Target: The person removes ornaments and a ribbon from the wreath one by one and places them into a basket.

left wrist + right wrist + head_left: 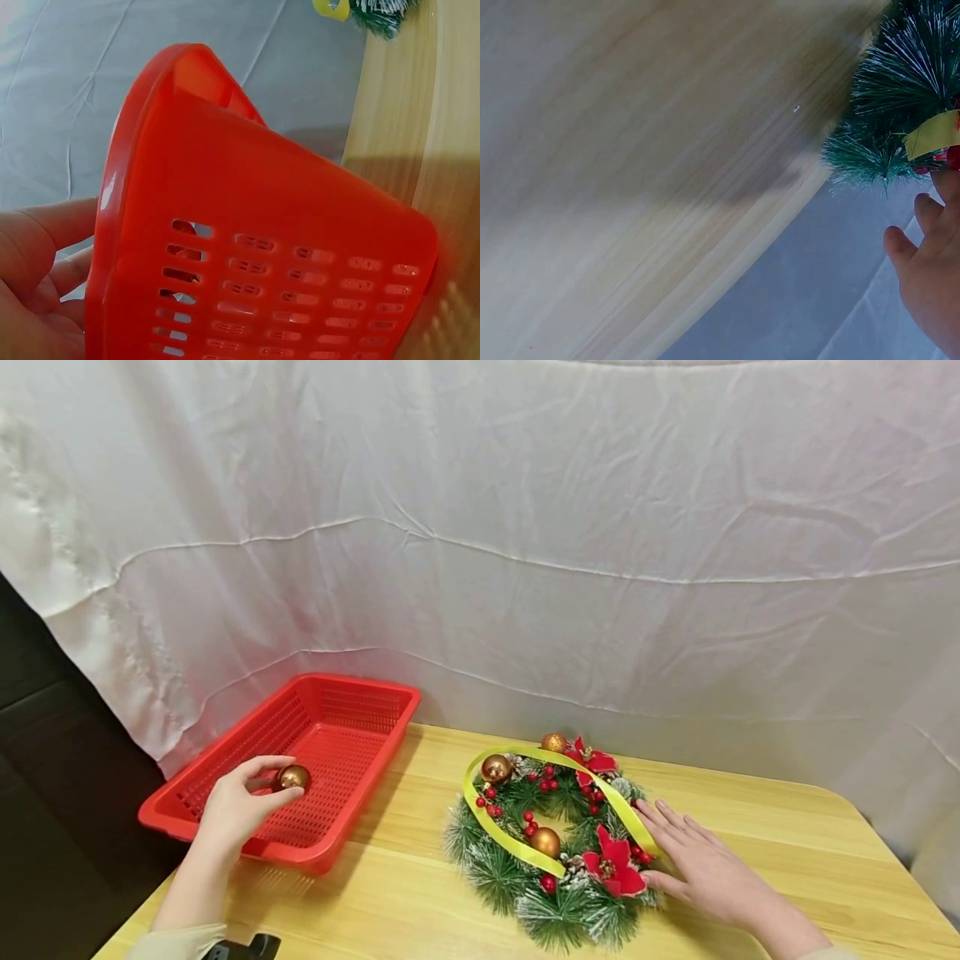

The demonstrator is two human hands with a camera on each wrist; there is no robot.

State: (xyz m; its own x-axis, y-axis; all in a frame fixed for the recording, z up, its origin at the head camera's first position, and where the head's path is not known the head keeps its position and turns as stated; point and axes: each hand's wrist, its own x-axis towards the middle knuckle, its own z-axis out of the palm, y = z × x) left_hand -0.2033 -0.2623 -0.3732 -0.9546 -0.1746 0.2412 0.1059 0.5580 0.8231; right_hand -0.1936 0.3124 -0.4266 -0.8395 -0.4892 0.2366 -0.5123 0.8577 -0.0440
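The left hand (238, 803) pinches a shiny brown ball (292, 779) between thumb and fingers over the red basket (306, 855). The right hand (708, 874), fingers nearly straight and gripping nothing, touches the right edge of the wreath (495, 878) on the tabletop (405, 893).

A pale cream left sleeve (178, 942) ended in a plain edge above the wrist, a similar right sleeve (827, 954) barely showed, and a blocky black wrist camera (261, 947) jutted beside the left sleeve
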